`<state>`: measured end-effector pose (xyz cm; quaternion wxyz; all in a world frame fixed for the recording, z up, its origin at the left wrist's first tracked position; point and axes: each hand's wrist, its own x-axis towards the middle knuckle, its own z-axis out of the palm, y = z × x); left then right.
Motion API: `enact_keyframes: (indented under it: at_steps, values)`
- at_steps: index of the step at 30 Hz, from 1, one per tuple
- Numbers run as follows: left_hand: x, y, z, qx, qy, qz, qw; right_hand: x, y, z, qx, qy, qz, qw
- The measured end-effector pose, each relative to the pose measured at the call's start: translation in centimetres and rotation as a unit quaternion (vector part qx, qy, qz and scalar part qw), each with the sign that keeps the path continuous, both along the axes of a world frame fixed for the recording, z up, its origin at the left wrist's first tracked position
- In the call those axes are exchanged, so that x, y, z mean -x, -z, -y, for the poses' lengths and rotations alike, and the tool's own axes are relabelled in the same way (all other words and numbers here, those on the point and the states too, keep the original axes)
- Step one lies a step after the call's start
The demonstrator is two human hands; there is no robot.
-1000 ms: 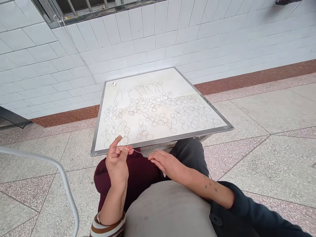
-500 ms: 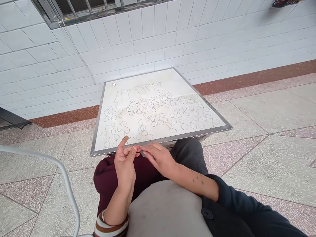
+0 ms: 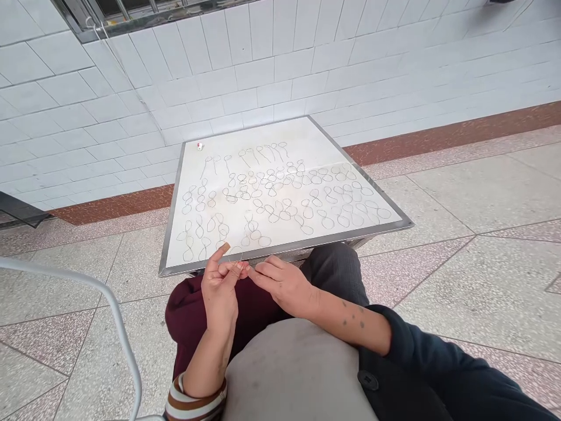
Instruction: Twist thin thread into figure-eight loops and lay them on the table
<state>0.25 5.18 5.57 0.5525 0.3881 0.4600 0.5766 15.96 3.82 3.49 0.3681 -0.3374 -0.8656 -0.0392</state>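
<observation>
Thumb and finger of my left hand (image 3: 222, 286) are pinched on a thin wire loop (image 3: 236, 252), which stands up faintly over the table's front edge; another finger points upward. My right hand (image 3: 287, 285) meets it, its fingertips closed together against the left fingertips. Whatever the right fingers grip is hidden. Beyond both hands, a white table (image 3: 263, 126) with a grey metal rim carries rows of thin wire pieces bent into figure-eights (image 3: 344, 217). Farther back lie several single loops with straight tails (image 3: 274, 152).
A small red-and-white object (image 3: 200, 146) lies at the table's far left corner. Behind the table rises a white tiled wall (image 3: 245, 76) with a barred window (image 3: 131, 11). A pale curved metal tube (image 3: 116, 310) stands at my left, above the speckled floor (image 3: 438, 280).
My right fingers have rolled over and closed more against the left fingertips. The wire loop looks lower and less rounded. My left hand stays nearly in place; the view has shifted slightly.
</observation>
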Motion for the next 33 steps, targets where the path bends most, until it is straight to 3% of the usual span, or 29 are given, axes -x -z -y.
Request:
enact_keyframes:
  at_steps: [8, 15, 26, 29, 33]
  values:
    - [0.0, 0.0, -0.3, 0.014, 0.020, -0.005, 1.000, 0.1, 0.8, 0.3, 0.031, 0.007, 0.029, 0.999]
    - [0.2, -0.1, -0.5, 0.014, 0.034, -0.019, 0.999, 0.5, 0.4, 0.3, 0.074, 0.036, -0.134, 0.988]
    - [0.3, 0.1, -0.5, 0.005, 0.023, -0.055, 0.998, 0.6, 0.9, 0.0, 0.043, -0.004, 0.010, 0.999]
    - [0.3, -0.3, -0.6, -0.013, 0.007, -0.043, 0.999, 0.9, 0.9, 0.3, 0.088, 0.016, -0.085, 0.992]
    - [0.2, -1.0, -0.5, -0.049, -0.036, -0.058, 0.996, 0.8, 0.7, 1.1, 0.191, 0.048, -0.223, 0.955]
